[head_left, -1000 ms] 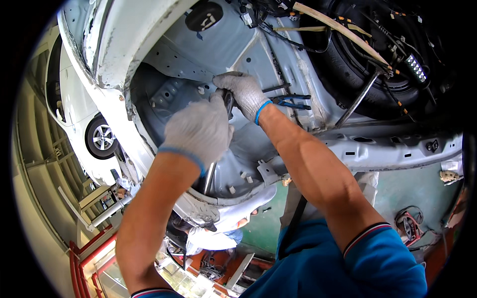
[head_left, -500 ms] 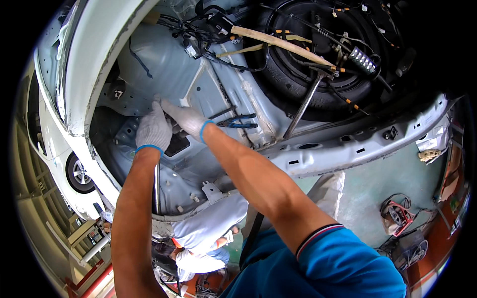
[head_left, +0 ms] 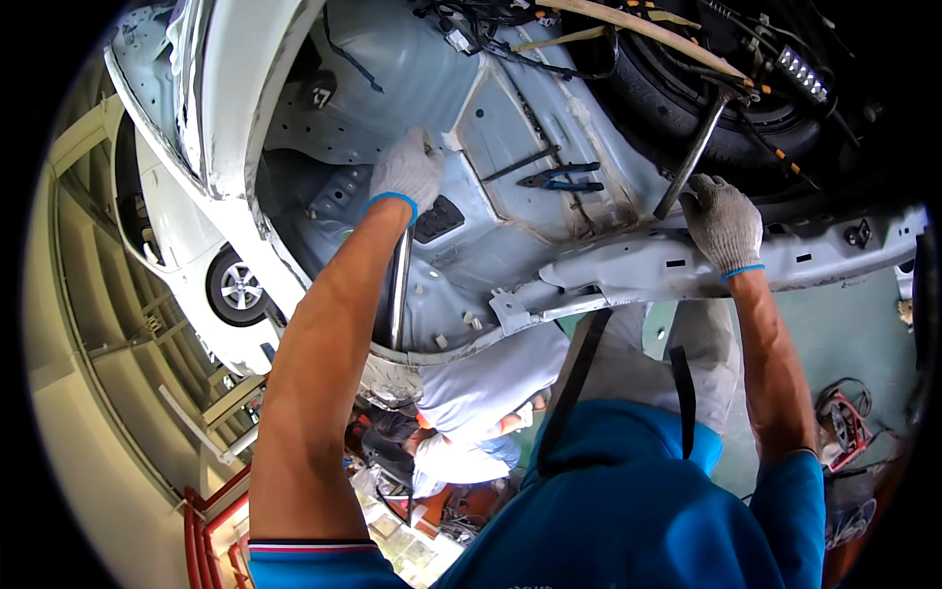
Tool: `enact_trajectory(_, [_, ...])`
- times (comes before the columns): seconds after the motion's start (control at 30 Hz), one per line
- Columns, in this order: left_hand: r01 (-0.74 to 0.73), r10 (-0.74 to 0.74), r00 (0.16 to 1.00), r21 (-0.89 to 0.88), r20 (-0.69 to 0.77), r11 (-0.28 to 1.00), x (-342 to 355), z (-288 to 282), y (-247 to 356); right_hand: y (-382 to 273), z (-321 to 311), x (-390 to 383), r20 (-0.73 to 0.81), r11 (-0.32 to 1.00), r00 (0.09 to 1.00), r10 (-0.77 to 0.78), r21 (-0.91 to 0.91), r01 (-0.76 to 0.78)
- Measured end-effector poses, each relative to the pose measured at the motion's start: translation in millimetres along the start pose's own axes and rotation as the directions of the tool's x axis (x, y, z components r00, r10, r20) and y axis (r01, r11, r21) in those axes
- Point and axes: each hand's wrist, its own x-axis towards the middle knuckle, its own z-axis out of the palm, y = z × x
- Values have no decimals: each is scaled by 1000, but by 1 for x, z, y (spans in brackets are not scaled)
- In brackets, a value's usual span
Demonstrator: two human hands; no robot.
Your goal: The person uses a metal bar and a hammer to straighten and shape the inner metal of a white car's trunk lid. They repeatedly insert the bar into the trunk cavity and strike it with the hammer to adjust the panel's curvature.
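Observation:
My left hand (head_left: 408, 169), in a white knit glove with a blue cuff, is closed in a fist over the grey metal well of the open car body; what it holds, if anything, is hidden. Below its wrist a shiny metal rod (head_left: 400, 294) stands against the well's near rim. My right hand (head_left: 726, 224), gloved alike with dirty fingertips, has bent, parted fingers at the rear sill (head_left: 628, 270). Close to them is the lower end of a metal-shafted, hammer-like tool (head_left: 699, 147), leaning there. Blue-handled pliers (head_left: 564, 177) and a thin dark bar (head_left: 522, 164) lie on the floor panel.
A spare tyre (head_left: 657, 128) lies under a wooden stick (head_left: 657, 39) and loose wiring (head_left: 491, 34). On the left rises the white body pillar (head_left: 226, 128), with a white car (head_left: 186, 236) beyond. A person in white (head_left: 471, 422) is low behind the sill. Red-framed equipment (head_left: 839, 427) stands at right.
My hands were together over the well and are now apart. The right hand has moved right to the sill beside the leaning tool. The whole view has shifted, the car body appearing farther right.

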Motion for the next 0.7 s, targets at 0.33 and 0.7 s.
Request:
enact_trajectory(0.33, [-1, 5, 998, 86, -56, 996, -6, -6, 13, 6, 8, 0, -87, 992, 995, -54, 113, 63])
enact_trajectory(0.7, [27, -26, 1000, 171, -12, 985, -3, 13, 4, 20, 14, -4, -302, 983, 953, 15, 179, 41])
